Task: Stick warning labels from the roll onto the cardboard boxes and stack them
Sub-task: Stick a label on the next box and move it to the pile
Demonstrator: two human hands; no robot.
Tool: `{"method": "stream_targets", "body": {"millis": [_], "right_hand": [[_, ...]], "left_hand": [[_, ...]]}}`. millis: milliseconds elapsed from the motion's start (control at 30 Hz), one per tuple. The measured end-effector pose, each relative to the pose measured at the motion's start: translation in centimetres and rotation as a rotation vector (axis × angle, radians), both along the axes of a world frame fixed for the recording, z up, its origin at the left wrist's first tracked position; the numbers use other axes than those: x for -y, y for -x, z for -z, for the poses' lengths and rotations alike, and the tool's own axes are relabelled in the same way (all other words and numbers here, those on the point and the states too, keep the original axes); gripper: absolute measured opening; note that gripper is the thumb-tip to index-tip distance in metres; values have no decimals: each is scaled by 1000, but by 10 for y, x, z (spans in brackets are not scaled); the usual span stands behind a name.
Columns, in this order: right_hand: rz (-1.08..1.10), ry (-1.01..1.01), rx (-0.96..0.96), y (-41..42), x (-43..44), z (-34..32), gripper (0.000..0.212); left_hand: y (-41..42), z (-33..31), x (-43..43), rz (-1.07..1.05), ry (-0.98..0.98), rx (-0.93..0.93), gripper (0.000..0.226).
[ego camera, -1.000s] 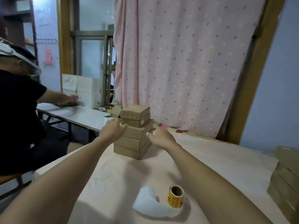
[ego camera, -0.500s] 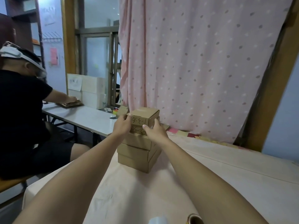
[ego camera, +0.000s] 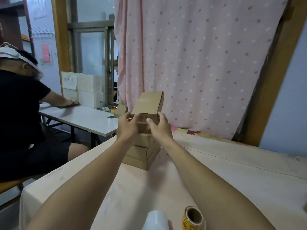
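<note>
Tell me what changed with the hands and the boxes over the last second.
Both hands rose from the stack's middle to the top box: the left hand and right hand now grip its near corners, and it looks slightly lifted. The lower boxes stay stacked on the table; the label roll lies untouched.
</note>
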State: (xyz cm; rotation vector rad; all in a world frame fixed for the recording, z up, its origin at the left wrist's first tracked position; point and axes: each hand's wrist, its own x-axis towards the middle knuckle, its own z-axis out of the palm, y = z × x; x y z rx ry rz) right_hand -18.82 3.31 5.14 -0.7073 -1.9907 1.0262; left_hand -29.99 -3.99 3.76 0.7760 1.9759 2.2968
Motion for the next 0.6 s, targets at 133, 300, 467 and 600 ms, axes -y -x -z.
{"method": "stream_targets", "body": {"millis": [133, 300, 467, 600], "right_hand": [[102, 98, -211, -34, 2, -16, 34], [235, 200, -364, -99, -4, -19, 27], [252, 343, -479, -193, -4, 0, 40], [357, 315, -447, -272, 1, 17, 52]], "left_hand": [[-37, -8, -3, 49, -81, 44, 27], [-103, -10, -8, 149, -133, 18, 7], [-186, 3, -12, 268, -112, 37, 26], [-251, 19, -17, 317, 8, -49, 20]]}}
